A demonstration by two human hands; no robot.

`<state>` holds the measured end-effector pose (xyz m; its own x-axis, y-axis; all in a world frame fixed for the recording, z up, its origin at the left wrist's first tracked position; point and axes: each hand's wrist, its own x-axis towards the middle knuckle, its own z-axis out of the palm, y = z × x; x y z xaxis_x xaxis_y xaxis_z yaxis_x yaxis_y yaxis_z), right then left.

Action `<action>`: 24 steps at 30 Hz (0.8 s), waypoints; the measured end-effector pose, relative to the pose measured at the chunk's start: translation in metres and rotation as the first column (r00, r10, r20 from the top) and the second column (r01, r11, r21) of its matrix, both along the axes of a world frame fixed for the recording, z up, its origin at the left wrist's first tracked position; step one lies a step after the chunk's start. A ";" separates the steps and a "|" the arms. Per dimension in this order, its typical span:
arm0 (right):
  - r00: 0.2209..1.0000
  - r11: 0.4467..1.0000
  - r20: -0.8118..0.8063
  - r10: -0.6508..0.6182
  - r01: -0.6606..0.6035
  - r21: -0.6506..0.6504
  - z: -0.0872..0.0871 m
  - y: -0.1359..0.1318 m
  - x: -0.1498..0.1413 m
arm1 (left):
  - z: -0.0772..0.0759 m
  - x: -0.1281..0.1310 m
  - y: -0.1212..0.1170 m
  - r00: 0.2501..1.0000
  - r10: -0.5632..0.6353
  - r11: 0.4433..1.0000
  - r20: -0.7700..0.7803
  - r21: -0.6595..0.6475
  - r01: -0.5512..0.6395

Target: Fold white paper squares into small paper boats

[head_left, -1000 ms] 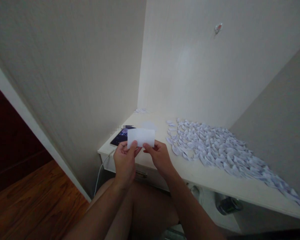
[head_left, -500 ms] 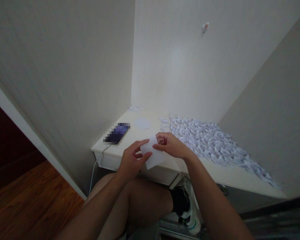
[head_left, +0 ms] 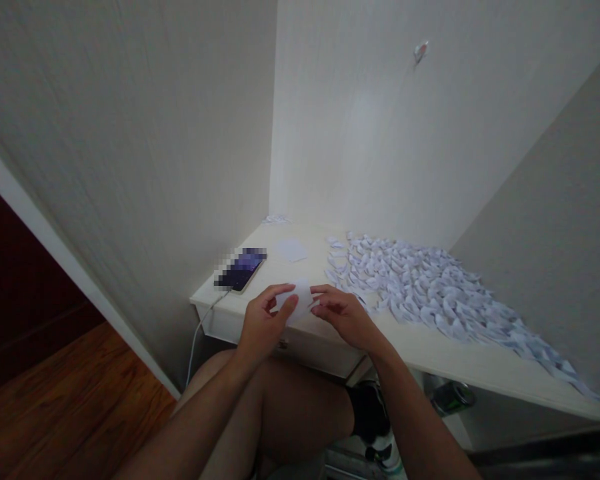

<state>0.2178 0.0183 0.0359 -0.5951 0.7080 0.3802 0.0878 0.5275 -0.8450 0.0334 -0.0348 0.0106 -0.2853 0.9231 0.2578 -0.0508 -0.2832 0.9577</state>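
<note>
A small white sheet of paper [head_left: 301,304] is held above the front edge of the desk. My left hand [head_left: 264,321] grips its left side, thumb on top and fingers behind. At the right edge, my right hand [head_left: 349,321] has its thumb and fingertips closed on the paper, with a small corner showing between them. More flat white sheets [head_left: 291,250] lie on the desk beyond my hands. To the right spreads a large heap of small folded paper pieces [head_left: 430,287].
A phone [head_left: 243,270] with a white cable [head_left: 196,340] lies at the desk's left. Small white pieces [head_left: 276,219] sit in the back corner. Walls enclose the desk [head_left: 420,343]. A can [head_left: 453,398] stands beneath, near my crossed legs.
The paper has turned and now looks smaller, its lower corner no longer hanging down. My right hand has shifted from over the sheet to its right edge. The view has tilted slightly.
</note>
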 end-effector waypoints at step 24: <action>0.925 0.909 -0.194 -0.326 0.251 -0.332 -0.030 0.011 -0.026 | -0.008 0.000 0.013 0.974 0.034 0.995 -0.224 -0.079 -0.053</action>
